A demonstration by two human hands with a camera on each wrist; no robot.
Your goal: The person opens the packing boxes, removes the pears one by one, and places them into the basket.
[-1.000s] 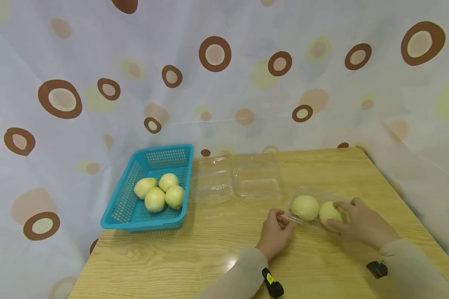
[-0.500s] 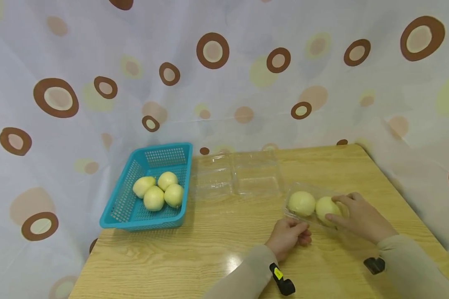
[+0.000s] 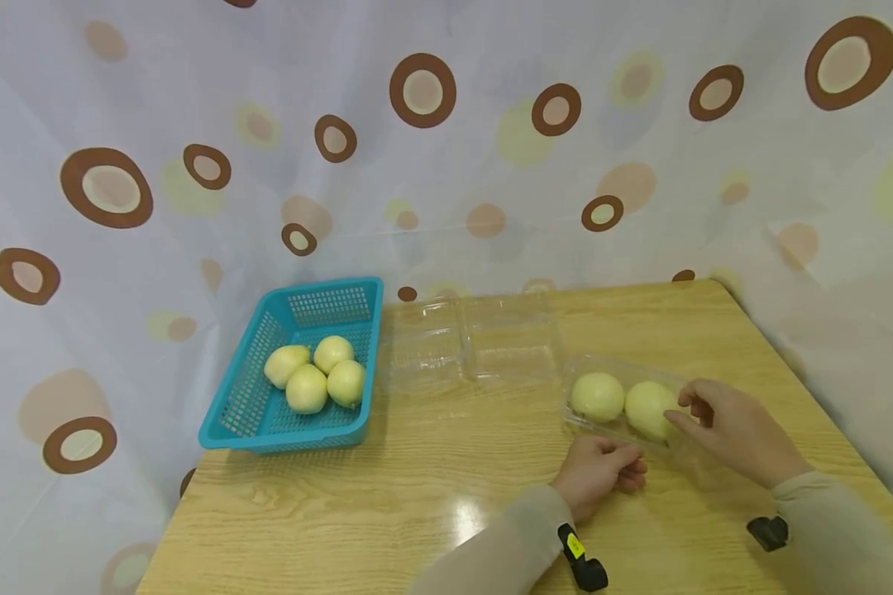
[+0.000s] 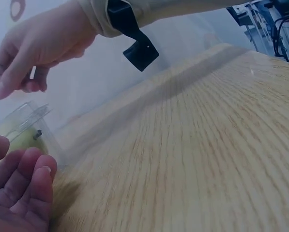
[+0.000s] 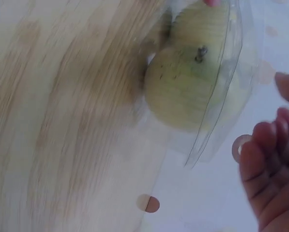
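Note:
Two round, pale yellow-green pears, a left one (image 3: 597, 397) and a right one (image 3: 650, 408), sit side by side in a clear plastic box (image 3: 576, 420) at the right of the table. Just in front of the box, my left hand (image 3: 599, 475) has loosely curled fingers with nothing in them. My right hand (image 3: 740, 430) hovers by the box's right end, thumb and fingers bent loosely. In the right wrist view a gap shows between that hand (image 5: 275, 169) and the nearer pear (image 5: 183, 92), whose dark stem or blossom end faces the camera.
A blue plastic basket (image 3: 226, 440) with several pears (image 3: 307, 388) stands at the left. Between it and the filled box, another clear plastic container (image 3: 465, 351) lies open toward the back edge. The patterned curtain (image 3: 484, 149) hangs behind the wooden table (image 3: 327, 521).
My left hand has slid rightward along the front of the box. My right hand has let go of the right pear and drawn slightly away to the right.

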